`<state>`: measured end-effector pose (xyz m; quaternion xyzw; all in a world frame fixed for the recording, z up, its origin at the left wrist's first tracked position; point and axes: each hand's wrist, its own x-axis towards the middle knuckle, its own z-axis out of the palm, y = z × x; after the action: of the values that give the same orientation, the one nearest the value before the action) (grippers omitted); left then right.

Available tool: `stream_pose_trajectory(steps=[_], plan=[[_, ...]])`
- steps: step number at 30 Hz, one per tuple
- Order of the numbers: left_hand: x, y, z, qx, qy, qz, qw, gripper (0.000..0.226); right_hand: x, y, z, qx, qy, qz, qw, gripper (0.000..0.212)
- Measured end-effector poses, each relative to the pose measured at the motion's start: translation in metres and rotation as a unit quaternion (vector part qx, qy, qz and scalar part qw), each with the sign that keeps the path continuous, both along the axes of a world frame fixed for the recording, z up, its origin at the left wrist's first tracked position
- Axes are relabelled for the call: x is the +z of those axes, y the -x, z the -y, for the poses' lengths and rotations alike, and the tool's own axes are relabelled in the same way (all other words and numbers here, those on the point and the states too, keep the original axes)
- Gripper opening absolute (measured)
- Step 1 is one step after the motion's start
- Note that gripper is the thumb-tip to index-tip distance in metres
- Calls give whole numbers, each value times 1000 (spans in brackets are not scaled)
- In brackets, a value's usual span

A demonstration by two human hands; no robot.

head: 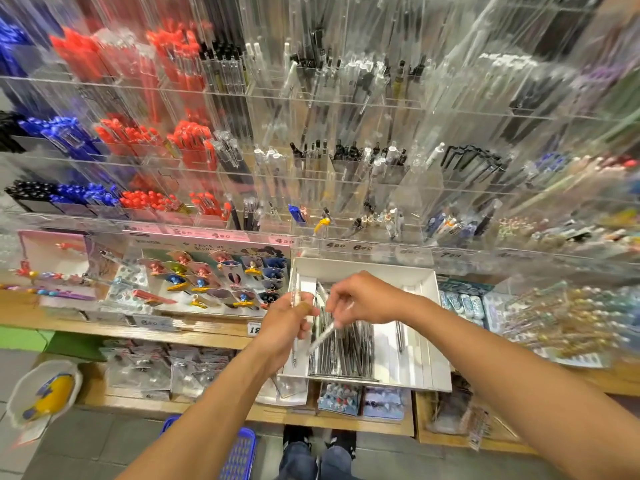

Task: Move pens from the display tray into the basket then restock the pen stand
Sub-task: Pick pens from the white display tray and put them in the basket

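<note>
Two bare hands work over a white tray of pens on a wooden shop shelf.

On the floor at lower left the blue plastic mesh basket (239, 452) shows partly behind the left forearm, well apart from the tray. The left hand (284, 323) curls its fingers round a slim clear pen (295, 327) held nearly upright over the tray's left edge. The white rectangular cardboard display tray (433, 327) holds a dense row of dark-and-clear pens (349, 348) lying lengthwise in its left half, with a single pen (400, 336) lying further right. The right hand (363, 299) hangs above that row, fingers bent downward and pinching a clear white-ended pen (323, 336) that slants down to the left. Behind and above stands the clear acrylic tiered pen stand (311, 188), its compartments filled with blue, red, black and clear pens.
</note>
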<state>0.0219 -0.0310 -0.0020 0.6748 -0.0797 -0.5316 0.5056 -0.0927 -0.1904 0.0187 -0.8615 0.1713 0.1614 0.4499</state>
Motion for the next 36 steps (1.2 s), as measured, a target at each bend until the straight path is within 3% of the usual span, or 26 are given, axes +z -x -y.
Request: stream_pose_trajectory(steps=[5, 11, 12, 14, 17, 22, 28, 32, 36], plan=[[12, 3, -3, -84, 18, -20, 996, 33, -2, -16, -17, -184, -164, 65, 967, 34], [5, -4, -10, -41, -4, -44, 998, 36, -35, -21, -16, -300, -310, 57, 900, 27], [4, -4, -12, -23, 2, -63, 998, 36, -44, -23, -14, -320, -300, 36, 898, 23], [3, -6, -16, 10, 14, -104, 994, 33, -65, -28, -15, -319, -168, -36, 932, 21], [2, -8, -18, 32, 21, -136, 990, 29, -93, -39, -27, -185, 62, -133, 972, 28], [6, -12, -18, 60, 9, -143, 988, 32, -107, -53, -40, -102, 212, -188, 954, 18], [8, -14, -18, 78, 8, -143, 987, 30, -107, -53, -44, -120, 238, -185, 946, 16], [4, -16, -21, 85, 5, -141, 986, 24, -96, -52, -37, -156, 162, -163, 961, 10], [-1, -17, -22, 89, -10, -143, 986, 19, -71, -42, -28, -119, 86, -181, 973, 27]])
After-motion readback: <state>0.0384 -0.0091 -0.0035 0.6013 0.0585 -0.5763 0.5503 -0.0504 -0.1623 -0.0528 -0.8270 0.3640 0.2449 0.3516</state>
